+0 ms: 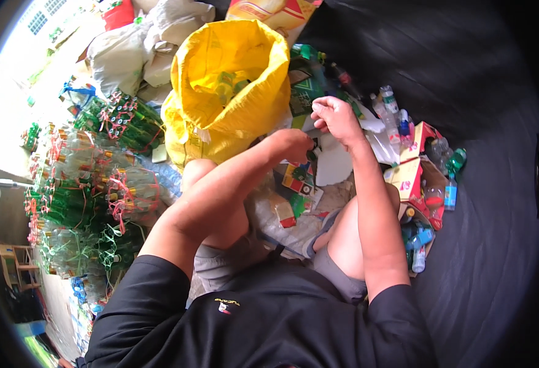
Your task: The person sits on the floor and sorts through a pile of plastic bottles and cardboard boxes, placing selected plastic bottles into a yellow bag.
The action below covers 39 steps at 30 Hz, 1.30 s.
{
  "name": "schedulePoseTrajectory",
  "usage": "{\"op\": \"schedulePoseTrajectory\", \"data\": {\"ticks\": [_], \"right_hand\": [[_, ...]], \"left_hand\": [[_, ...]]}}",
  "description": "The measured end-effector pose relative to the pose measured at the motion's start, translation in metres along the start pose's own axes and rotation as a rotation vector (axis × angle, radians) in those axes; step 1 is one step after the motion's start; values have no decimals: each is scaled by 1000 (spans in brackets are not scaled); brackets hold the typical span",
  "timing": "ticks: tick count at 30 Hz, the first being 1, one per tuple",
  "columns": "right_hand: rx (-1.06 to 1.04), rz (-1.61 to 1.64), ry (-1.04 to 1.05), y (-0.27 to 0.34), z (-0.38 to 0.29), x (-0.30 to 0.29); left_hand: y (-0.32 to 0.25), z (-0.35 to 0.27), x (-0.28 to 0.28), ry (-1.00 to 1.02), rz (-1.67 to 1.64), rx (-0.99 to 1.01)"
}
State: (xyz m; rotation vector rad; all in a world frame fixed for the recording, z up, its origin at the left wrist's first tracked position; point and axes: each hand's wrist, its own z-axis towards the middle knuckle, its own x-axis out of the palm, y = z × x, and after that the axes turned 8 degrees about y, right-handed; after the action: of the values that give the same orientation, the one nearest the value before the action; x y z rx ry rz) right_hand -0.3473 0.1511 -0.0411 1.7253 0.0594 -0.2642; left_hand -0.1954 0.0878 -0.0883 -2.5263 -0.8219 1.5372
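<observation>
My left hand (297,145) is bent downward over the litter in front of my knees. Its fingers are mostly hidden from above, and a small dark object (314,152) shows at their tips; whether they hold it is unclear. Just right of it and a bit farther out, my right hand (337,120) is raised with curled fingers and the thumb near the index finger. Nothing is visible in it. Beyond my left hand stands a yellow woven sack (230,138), its mouth wide, with several plastic bottles (227,87) inside. A white sheet-like piece (334,158) lies below my right hand.
Bundles of plastic bottles (71,198) tied with string are piled at left. Cardboard boxes (410,181) with loose bottles line the right, beside a black sheet (490,230). White bags (117,55) stand behind at left. Flattened printed packaging (299,177) covers the ground between my legs.
</observation>
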Motion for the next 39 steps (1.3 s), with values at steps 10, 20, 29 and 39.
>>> {"op": "schedulePoseTrajectory", "data": {"ticks": [10,20,29,39], "right_hand": [[-120,144,-363,-28,-85,-137],[318,208,-1108,-246,-289,-260],[642,-800,-739,-242,-276,-199],[435,-888,-1245,-99,-306,-264]], "left_hand": [[6,15,6,13,-37,61],[-23,3,-10,-5,-127,49],[-11,3,-2,3,-84,12],[-11,9,0,-48,-117,34]]}}
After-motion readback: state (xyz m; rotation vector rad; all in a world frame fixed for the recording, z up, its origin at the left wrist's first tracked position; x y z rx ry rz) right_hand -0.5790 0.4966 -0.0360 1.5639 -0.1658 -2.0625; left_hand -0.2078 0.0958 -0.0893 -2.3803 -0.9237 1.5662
